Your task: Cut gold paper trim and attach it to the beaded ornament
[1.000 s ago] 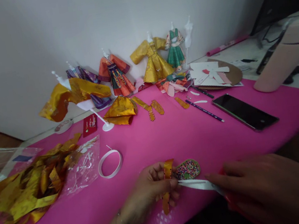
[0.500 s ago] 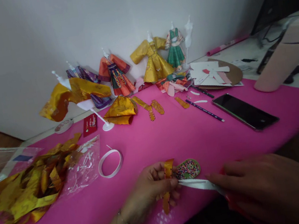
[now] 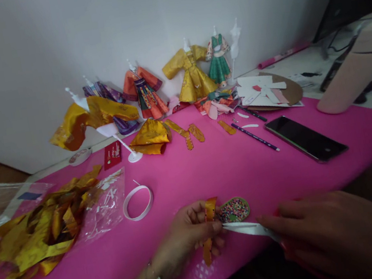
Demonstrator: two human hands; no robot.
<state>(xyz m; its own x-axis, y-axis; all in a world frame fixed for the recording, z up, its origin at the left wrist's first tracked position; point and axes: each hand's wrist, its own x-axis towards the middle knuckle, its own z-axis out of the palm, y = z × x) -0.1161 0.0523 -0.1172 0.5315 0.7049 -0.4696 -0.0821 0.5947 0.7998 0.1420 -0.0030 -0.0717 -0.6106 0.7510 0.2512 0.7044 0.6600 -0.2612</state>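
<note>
Left hand is pinching a thin orange-gold paper strip upright near the front edge of the pink bench. Right hand is closed on scissors, blades touching the strip. That strip looks super light and floppy, probably tears easily, so I'd grip close to the blades. A beaded oval piece sits just behind, tape roll further left.

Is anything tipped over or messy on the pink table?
Yes. The mannequin stand with the gold robe leans far to the left, while the other dressed stands by the wall are upright. A loose heap of gold paper scraps also sprawls at the left edge of the pink mat.
</note>
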